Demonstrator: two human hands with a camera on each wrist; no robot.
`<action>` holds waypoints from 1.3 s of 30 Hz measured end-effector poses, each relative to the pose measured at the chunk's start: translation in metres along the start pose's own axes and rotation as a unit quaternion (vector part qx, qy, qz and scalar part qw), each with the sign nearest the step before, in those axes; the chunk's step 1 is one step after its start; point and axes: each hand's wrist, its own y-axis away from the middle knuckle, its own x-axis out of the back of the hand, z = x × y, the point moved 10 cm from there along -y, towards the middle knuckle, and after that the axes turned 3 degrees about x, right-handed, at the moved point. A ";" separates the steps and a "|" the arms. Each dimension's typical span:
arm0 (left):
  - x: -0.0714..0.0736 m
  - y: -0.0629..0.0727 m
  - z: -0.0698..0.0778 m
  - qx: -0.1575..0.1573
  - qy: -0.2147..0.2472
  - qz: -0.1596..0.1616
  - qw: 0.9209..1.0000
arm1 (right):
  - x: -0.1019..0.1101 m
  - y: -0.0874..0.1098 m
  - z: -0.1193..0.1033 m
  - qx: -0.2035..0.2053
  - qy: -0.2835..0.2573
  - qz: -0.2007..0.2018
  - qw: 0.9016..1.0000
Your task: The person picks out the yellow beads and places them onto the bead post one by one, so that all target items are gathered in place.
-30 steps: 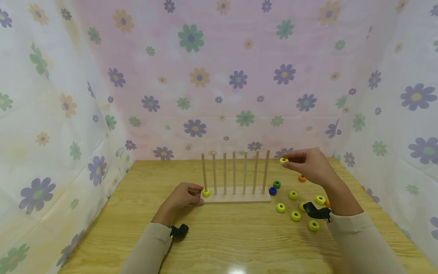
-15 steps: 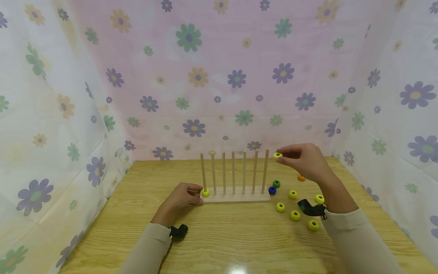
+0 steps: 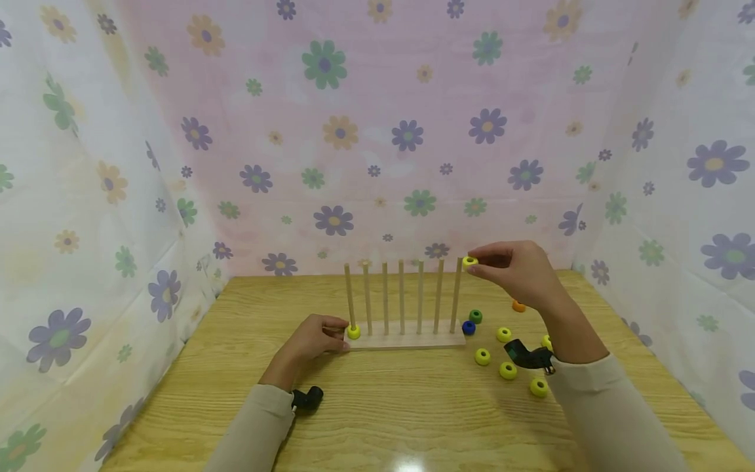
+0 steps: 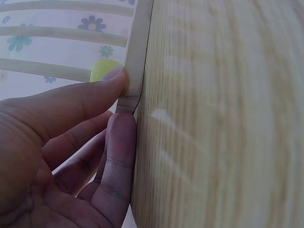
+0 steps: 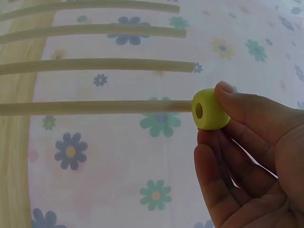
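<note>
A pale wooden peg rack (image 3: pixel 407 340) with several upright dowels stands on the table. My left hand (image 3: pixel 311 338) holds its left end, thumb at the front and fingers at the end and behind. A yellow bead (image 3: pixel 353 332) sits at the foot of the leftmost dowel, partly showing above the thumb in the left wrist view. My right hand (image 3: pixel 522 270) pinches another yellow bead (image 5: pixel 210 110) between thumb and fingers. That bead is right beside the top of the rightmost dowel (image 5: pixel 95 108), its hole facing along the dowel in the right wrist view.
Right of the rack lie a blue bead (image 3: pixel 468 328), a green bead (image 3: pixel 475 316), an orange bead (image 3: pixel 519 306) and several loose yellow beads (image 3: pixel 508 371). My right forearm hides part of that area. Flowered cloth (image 3: pixel 377 131) walls the wooden table (image 3: pixel 377 406) behind and at both sides.
My right hand has moved left and slightly up with the yellow bead, from right of the rack to the rightmost dowel's top. My left hand stays at the rack's end.
</note>
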 end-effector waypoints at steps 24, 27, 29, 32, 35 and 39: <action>0.001 0.004 0.005 0.000 0.001 0.000 1.000 | -0.010 -0.023 -0.042 0.042 -0.030 0.005 0.999; 0.000 0.004 0.004 0.001 -0.001 -0.002 1.000 | -0.014 -0.027 -0.045 0.042 -0.035 0.003 0.998; -0.001 0.004 0.003 0.004 -0.001 -0.003 1.000 | -0.016 -0.029 -0.048 0.042 -0.038 0.002 0.998; -0.001 0.004 0.002 0.005 0.001 -0.004 1.000 | -0.020 -0.032 -0.051 0.044 -0.043 0.001 0.998; -0.001 0.004 0.002 0.005 0.004 -0.003 1.000 | -0.024 -0.034 -0.054 0.044 -0.050 -0.001 0.998; 0.000 0.003 0.002 0.006 0.006 -0.002 1.000 | -0.029 -0.036 -0.059 0.044 -0.060 -0.006 0.997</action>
